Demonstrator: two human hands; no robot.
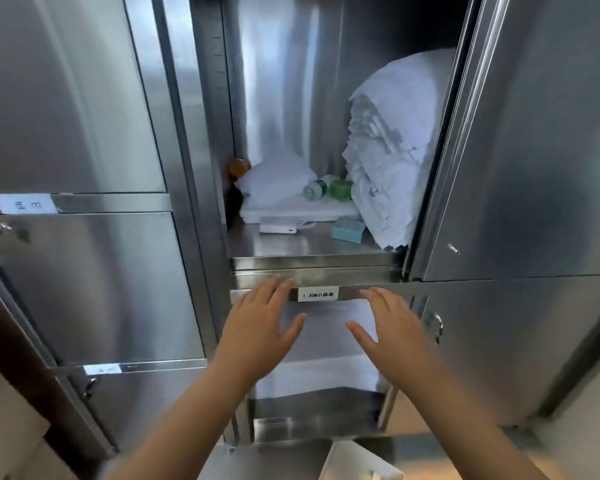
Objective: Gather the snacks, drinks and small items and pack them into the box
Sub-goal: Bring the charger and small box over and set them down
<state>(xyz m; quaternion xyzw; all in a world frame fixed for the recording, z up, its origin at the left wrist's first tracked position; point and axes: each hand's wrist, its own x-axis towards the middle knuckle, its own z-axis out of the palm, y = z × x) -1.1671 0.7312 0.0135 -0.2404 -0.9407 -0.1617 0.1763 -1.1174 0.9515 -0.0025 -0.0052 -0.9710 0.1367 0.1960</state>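
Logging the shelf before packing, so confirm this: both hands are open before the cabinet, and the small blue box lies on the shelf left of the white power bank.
One error: the head view shows the small blue box lying on the shelf right of the white power bank, not left. The left hand and right hand are open before the cabinet.
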